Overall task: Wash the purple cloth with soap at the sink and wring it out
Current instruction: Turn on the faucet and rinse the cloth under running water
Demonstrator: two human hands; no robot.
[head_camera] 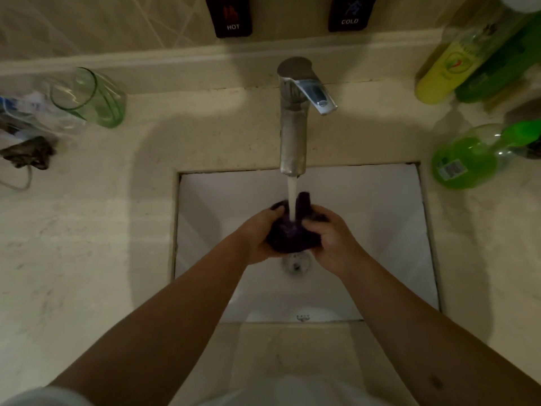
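The pale table (87, 230) filled the frame around the white sink (366, 230), where at centre the tap (292, 127) poured a stream onto the bunched purple cloth (292, 235). The left hand (257, 238) and right hand (333, 244) each had their grip pressed around the cloth, over the drain (296, 263). The green soap bottle (468, 159) at right sat well apart; wet fingers reaching for it might tip it, and running water could rinse the soap out early.

Most of the purple cloth (292, 238) is hidden inside the left hand (259, 237) and right hand (333, 240). Just below it, the drain (296, 263) is half covered. Far right of the faucet (292, 118), the green bottles (465, 161) run off the edge (labels unreadable). Left of the faucet, the clutter (23, 133) is blurred.
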